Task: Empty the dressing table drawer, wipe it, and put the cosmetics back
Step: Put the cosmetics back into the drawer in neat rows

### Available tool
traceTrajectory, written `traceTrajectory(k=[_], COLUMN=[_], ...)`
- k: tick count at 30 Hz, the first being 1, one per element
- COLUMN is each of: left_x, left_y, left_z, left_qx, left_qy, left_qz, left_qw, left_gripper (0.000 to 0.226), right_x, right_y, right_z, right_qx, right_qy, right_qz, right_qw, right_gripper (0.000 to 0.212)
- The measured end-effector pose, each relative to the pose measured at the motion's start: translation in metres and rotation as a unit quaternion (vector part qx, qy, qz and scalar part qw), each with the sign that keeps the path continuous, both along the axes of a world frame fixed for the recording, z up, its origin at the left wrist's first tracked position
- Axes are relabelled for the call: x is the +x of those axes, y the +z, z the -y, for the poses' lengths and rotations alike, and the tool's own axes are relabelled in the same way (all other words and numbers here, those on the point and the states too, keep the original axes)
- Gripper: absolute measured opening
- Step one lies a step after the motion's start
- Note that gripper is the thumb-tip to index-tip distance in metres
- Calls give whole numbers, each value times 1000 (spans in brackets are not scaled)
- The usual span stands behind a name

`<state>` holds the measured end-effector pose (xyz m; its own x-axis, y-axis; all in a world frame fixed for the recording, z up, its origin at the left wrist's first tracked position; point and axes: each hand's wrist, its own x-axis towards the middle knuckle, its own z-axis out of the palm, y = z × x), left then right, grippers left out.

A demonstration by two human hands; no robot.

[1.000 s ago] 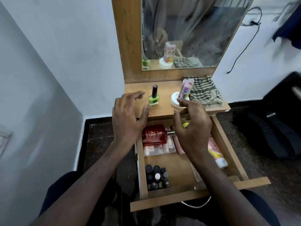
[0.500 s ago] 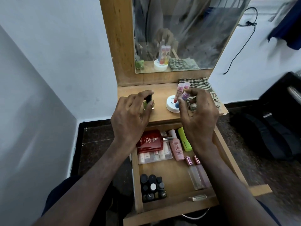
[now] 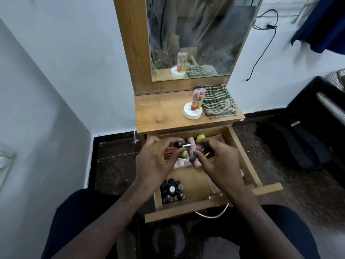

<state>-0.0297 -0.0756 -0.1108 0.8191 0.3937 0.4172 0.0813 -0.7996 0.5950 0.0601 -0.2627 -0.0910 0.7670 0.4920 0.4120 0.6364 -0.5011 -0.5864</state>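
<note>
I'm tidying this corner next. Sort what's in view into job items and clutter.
Job:
drawer
black bottles
pink tube
white jar
two lip tubes
striped cloth
left hand
right hand

Lying about:
backpack
cable
blue garment

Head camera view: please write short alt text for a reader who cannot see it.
Both hands, left hand and right hand, reach into the open wooden drawer of a dressing table, handling small cosmetics that are too blurred to tell apart. On the tabletop stand a white jar, two tubes and a striped cloth below a mirror.
</note>
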Motion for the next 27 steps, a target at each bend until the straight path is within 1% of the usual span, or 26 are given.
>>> traceTrajectory(k=[3,7,11,16,18,22,24,27], left_x=[-11,-15,-8,-4,-2,0,0,1], left_y=[-1,-2,-4,-14,-14,-14,-17,-21], left_z=[12,23,20,11,10,14,17,16], left_qx=[-5,4,48,103,103,94,80,91], left_qy=[-34,-90,-158,-214,-234,-252,-262,-282], left_qz=[-100,-140,-182,-247,-249,-225,-215,-214], left_qw=[994,986,969,939,934,936,937,931], left_gripper=[37,29,26,37,37,34,36,42], right_x=[-7,2,13,16,19,20,19,19], right_y=[-10,-20,-25,-32,-34,-33,-33,-32], right_z=[19,32,29,29,29,26,25,24], right_qx=[-7,-5,-44,-68,-69,-77,-80,-89], right_qy=[-37,-88,-64,-36,-33,-33,-31,-28], right_qz=[-34,-74,-85,-99,-103,-105,-106,-110], right_qw=[999,993,993,992,992,991,991,990], right_gripper=[28,28,29,28,28,29,30,32])
